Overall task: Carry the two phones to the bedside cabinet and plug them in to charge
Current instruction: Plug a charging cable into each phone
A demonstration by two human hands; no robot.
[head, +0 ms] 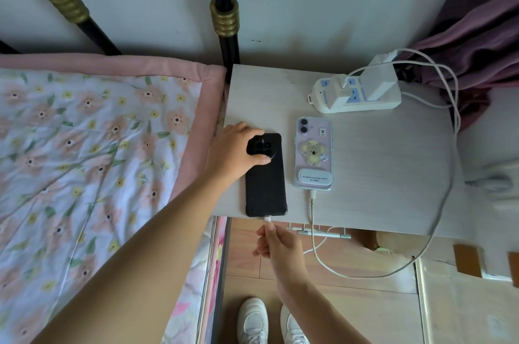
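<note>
1. A floral quilt with a pink border is lying on the bed at my far left, just beside the bedside cabinet.
2. My left hand is pressing down on the top end of the black phone, fingers curled over its camera bump and thumb lying across it, pinning it flat.
3. The black phone is lying face down at the cabinet's front left corner, its bottom edge reaching the front edge.
4. My right hand is pinching a white plug between thumb and forefinger, fingers closed on it, right at the black phone's bottom port; I cannot quite tell whether it is fully seated.
5. The pink phone, in a clear case with a koala grip, is lying face down just beside the black one, with a white cable already in its bottom port.
6. That cable is looping off the front edge and back up toward the white power strip at the rear, where two chargers are sitting.
</note>
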